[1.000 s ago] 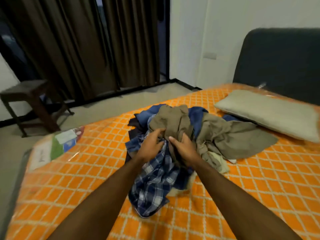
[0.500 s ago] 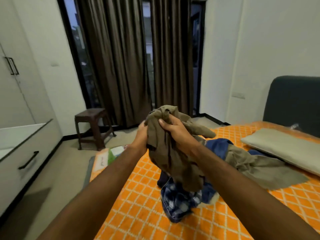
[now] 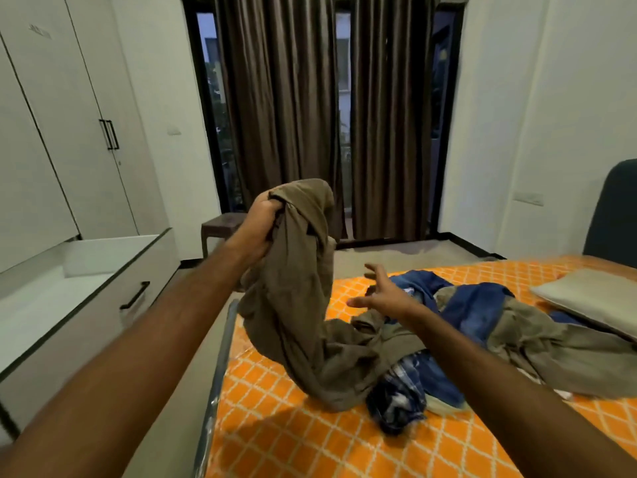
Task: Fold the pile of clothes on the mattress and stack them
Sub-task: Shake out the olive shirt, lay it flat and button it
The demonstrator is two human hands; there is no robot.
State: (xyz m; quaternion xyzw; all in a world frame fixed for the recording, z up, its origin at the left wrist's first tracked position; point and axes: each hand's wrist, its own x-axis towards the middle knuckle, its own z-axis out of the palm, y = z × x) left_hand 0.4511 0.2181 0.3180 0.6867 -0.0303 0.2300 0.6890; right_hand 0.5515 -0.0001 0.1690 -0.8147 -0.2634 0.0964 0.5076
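The left hand (image 3: 262, 225) grips a bunched olive garment (image 3: 300, 294) raised at near left, its lower end trailing onto the orange mattress (image 3: 293, 439); the hand's fingertips are buried in the cloth. The right hand (image 3: 382, 294) hovers open, fingers spread, over the pile of clothes (image 3: 458, 343), whose separate items are hard to distinguish. At far left an open white drawer (image 3: 113, 270) shows no discernible contents.

Single head cam, you're standing at the mattress (image 3: 310, 439) corner, looking forward and slightly down, curtains (image 3: 286, 98) straight ahead, arms close in frame.
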